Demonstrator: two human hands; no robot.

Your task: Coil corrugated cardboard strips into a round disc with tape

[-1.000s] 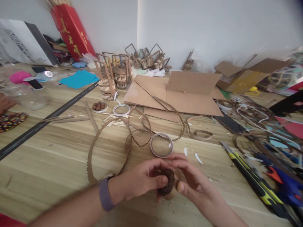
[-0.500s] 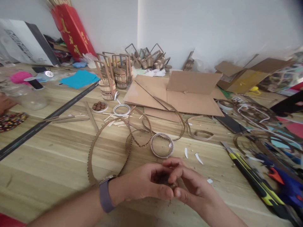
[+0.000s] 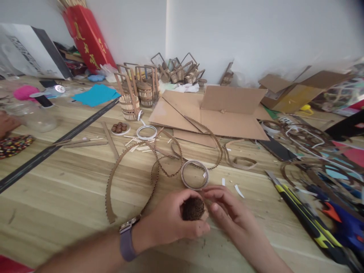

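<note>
My left hand (image 3: 170, 216), with a watch on its wrist, is wrapped round a small brown roll (image 3: 193, 209) that looks like tightly coiled corrugated cardboard strip. The roll's dark, pitted round face points up toward me; fingers cover its far side. Close on the right is my right hand (image 3: 231, 212), its thumb and fingers apart and slightly curled, with nothing visible between them. Whether its fingertips touch the roll I cannot tell. Just beyond the hands lies a tape ring (image 3: 183, 175), and loose corrugated strips (image 3: 110, 182) curl on the table to the left.
A box cutter (image 3: 301, 212) with its blade out lies at right, beside blue-handled scissors (image 3: 341, 223). Flat cardboard (image 3: 182, 110) and small handled baskets (image 3: 129, 108) stand farther back. Brown beads (image 3: 119, 127) sit left of a second tape ring (image 3: 146, 132). Another person's hand (image 3: 7, 123) shows at far left.
My right hand has come away from the roll and its fingers have spread. In my left hand, the roll's round face has turned into view.
</note>
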